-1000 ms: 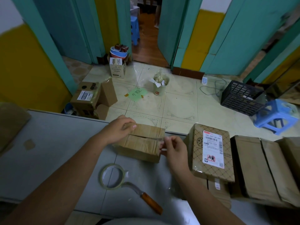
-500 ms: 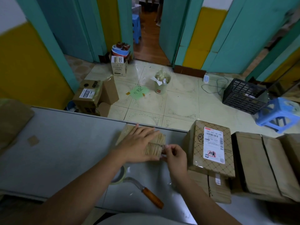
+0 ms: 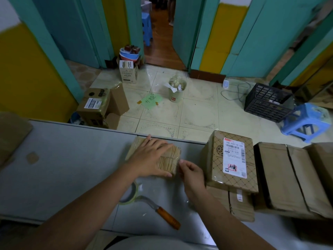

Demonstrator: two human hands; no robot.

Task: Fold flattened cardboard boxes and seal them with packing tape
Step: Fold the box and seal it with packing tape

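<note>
Cardboard box (image 3: 169,158) lies on the counter (image 3: 72,168) beneath the left grip (image 3: 149,159), fingers spread flat. The right grip (image 3: 192,173) curls against its right end; whether it pinches anything, I cannot tell.

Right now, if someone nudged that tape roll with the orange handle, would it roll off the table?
Probably not: the tape roll lies flat on the table, joined to a curved metal arm and orange handle, so it would likely slide or pivot, not roll. It looks light and the surface smooth, so a small push may shift it.
</note>
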